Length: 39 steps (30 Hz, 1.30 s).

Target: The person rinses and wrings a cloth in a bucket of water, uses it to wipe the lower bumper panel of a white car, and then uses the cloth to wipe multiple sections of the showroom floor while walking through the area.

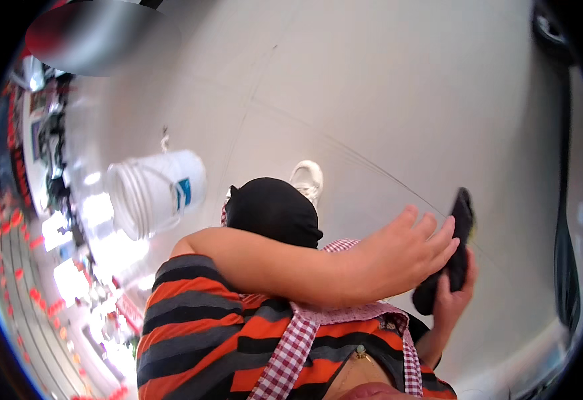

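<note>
My right hand (pixel 454 297) grips a dark, soft-looking item (pixel 464 220), perhaps a folded cloth or pad, at its lower part. A small yellowish patch shows on its far edge. My left arm reaches across my chest, and my left hand (pixel 421 245) lies over the near side of the item. Its fingers are apart, with the fingertips overlapping the dark surface; whether they press on it is unclear. The left thumb is hidden. I wear a striped shirt and a checked apron (pixel 291 345). A knee in black (pixel 271 210) and a white shoe (pixel 307 177) show below.
A white plastic bucket (pixel 159 190) with a wire handle and blue label stands on the smooth pale floor (pixel 371 100) at the left. Along the right edge runs a vehicle's side, with a wheel (pixel 551 30) at the upper right. Bright lights and red decorations fill the far left.
</note>
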Motion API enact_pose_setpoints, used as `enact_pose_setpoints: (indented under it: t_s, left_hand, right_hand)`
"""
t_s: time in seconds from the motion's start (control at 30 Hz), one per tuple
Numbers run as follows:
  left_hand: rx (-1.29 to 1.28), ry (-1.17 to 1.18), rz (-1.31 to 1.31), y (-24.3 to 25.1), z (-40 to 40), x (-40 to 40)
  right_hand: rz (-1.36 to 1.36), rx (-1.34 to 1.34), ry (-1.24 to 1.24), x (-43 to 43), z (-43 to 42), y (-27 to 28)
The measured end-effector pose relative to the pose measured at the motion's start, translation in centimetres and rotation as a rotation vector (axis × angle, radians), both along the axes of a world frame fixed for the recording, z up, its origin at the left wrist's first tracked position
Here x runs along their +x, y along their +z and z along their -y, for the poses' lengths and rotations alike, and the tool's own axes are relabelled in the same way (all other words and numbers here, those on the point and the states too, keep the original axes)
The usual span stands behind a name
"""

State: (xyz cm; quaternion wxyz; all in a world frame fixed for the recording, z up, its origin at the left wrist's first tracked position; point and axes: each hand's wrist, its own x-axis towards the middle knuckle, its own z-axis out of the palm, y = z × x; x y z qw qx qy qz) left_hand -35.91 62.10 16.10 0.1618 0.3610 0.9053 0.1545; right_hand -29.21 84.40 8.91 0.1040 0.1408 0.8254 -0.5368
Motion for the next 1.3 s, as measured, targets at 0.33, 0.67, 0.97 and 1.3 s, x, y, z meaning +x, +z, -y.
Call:
enact_pose_setpoints:
  t_s: [0.33,0.67,0.97,1.3]
  left_hand:
    - [0.018,0.291,0.49,0.4,2.3,2.5]
    - [0.523,1.422,1.024,-5.2,7.7,12.6]
    - [0.989,1.33,2.07,10.6,15.0,20.3]
    - [0.884,1.458,1.655,18.8,25.0,30.8]
  right_hand:
    - [0.285,0.097,0.525,0.0,10.8,0.5]
    - [0.622,-0.45,-0.618,4.6,12.7,7.7]
    - [1.038,-1.143,-0.67,14.8,15.8,25.8]
    - [0.918,-0.705,-0.146,27.8,26.4,25.8]
